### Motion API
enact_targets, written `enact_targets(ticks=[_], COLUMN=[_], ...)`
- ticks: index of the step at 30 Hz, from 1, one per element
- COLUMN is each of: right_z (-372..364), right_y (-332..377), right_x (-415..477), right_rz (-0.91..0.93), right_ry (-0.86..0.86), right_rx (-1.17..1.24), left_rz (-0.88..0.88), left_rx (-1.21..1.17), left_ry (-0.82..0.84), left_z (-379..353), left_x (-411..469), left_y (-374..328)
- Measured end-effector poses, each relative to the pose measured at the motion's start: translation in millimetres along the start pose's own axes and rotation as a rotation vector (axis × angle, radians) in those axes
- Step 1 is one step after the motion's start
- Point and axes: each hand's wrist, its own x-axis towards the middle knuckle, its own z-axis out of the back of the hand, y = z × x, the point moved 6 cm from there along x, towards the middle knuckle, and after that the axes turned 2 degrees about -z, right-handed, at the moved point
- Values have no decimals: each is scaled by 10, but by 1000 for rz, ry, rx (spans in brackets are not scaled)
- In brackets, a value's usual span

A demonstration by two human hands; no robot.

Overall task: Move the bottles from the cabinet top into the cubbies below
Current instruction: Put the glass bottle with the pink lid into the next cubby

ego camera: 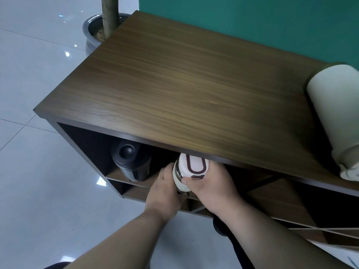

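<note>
A white-capped bottle [191, 167] with a dark oval loop on its lid sits at the mouth of an upper cubby, just under the cabinet top [174, 90]. My left hand [165, 193] grips its left side and my right hand [209, 187] wraps its right side, thumb on the lid. A black bottle [130, 162] stands in the same cubby, to the left. On the cabinet top at the far right lies a large cream-white bottle [334, 113] on its side, its lower end cut off by the frame edge.
A teal wall [252, 22] backs the cabinet. A grey plant pot [91, 33] with a trunk stands at the cabinet's far left corner. Glossy pale floor tiles [38, 171] spread to the left. Diagonal dividers [272, 183] split the cubbies on the right.
</note>
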Motion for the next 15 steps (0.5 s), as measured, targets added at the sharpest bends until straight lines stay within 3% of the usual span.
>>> enact_targets(ticks=[15], right_z=[-55], right_y=[-84], right_x=[-70], right_rz=[-52], right_ry=[-122], right_rx=[117], left_rz=[21], left_rx=[54], left_ry=[38], left_z=[-38], left_x=[46], left_y=[117])
